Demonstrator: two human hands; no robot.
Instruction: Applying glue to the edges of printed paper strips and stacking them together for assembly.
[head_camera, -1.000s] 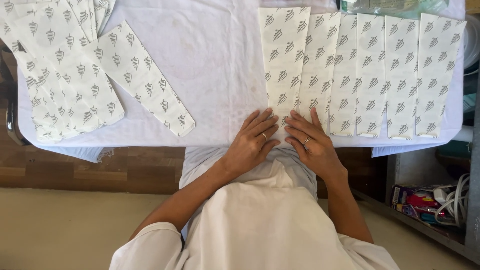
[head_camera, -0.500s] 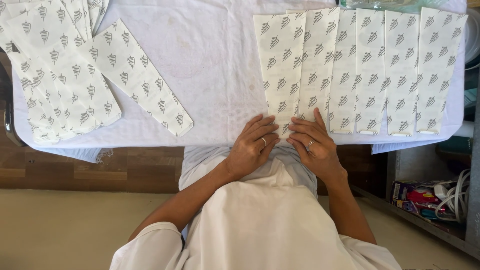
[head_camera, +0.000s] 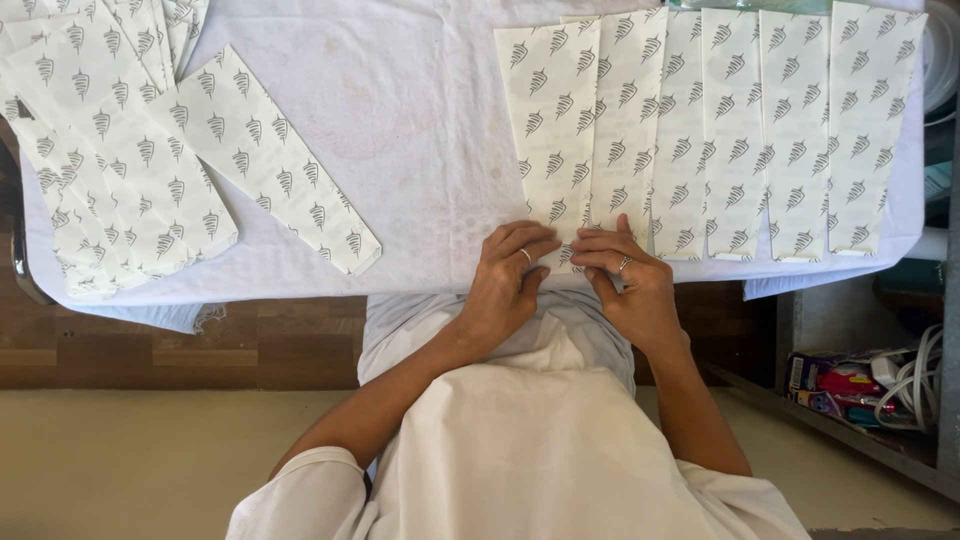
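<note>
- Paper work: left hand (head_camera: 508, 282) and right hand (head_camera: 632, 288) meet at the near end of the leftmost strip (head_camera: 552, 140), lower centre of the frame, fingers curled and pinching that end.
- Step in hand, as judged: folding or creasing the strip's bottom edge. The next move calls for even finger pressure along the edge, keeping it square to the row (head_camera: 760, 130).
- The row of strips lies overlapped at upper right; a loose pile (head_camera: 110, 150) lies at upper left on the white cloth (head_camera: 400, 110).
- Against the frame one second ago: fingers have curled from flat to pinching; strips unmoved.
</note>
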